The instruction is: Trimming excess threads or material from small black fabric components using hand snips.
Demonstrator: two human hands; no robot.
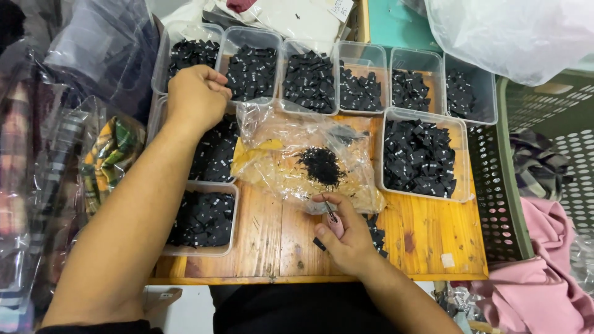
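Person working over trays of black tags on a wooden surface (427, 238).
The left hand (197, 96) is reaching, fingers curled, onto the rim of a tray (250, 42) in the far row; whether it is grasping a tag cannot be told. The right hand (343, 235) is pinching small snips (331, 213) near the front edge, just beside a clear bag (278, 164) holding black scraps (320, 166).

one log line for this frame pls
left hand: reaching over clear plastic tubs of black fabric tags | right hand: pinching small pink-handled snips | on wooden table: crumpled clear bag with black scraps
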